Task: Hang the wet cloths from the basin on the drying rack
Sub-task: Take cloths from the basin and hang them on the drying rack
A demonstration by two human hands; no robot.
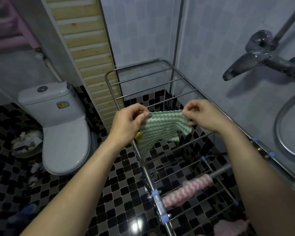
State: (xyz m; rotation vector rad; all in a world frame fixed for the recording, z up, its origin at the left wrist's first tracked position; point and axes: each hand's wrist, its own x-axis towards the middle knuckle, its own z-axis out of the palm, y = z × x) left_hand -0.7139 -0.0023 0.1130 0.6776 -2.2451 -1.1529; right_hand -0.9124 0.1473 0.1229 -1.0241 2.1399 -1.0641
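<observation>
A green-and-white striped cloth (162, 130) is stretched between my two hands above the steel drying rack (138, 97). My left hand (128, 121) pinches its left top corner, and my right hand (204, 116) pinches the right top corner. The cloth's lower part droops over the rack's bars. A pink-and-white striped cloth (187, 191) hangs over a nearer bar. Another pink cloth (230, 228) shows at the bottom edge. The rim of a basin (279, 133) curves along the right edge; its inside is out of sight.
A white toilet (58, 126) stands to the left on the black-and-grey checkered floor. A waste bin (26, 143) with paper sits beside it. A chrome tap (255, 60) juts from the tiled wall at upper right. A slatted wooden panel (90, 53) leans behind the rack.
</observation>
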